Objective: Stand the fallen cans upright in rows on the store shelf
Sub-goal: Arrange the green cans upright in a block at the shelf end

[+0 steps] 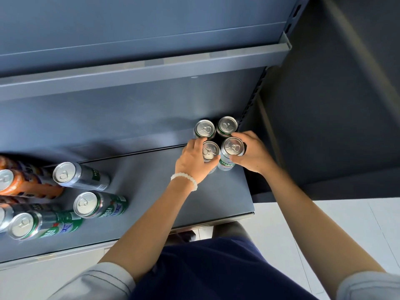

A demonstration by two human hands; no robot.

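- Fallen cans at the left of the shelf (227,187): three silver-green (99,204) plainly lie on their sides, plus at least two orange ones (26,185), cut off by the edge.
- Left hand (192,161) curls round the near-left can (210,150); keep it vertical and square it against its neighbours.
- Right hand (253,154) grips the near-right can (233,146).
- Four cans stand upright, far right.

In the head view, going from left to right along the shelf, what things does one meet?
orange cans → fallen silver can → fallen green can → left hand → right hand, each gripping an upright can.
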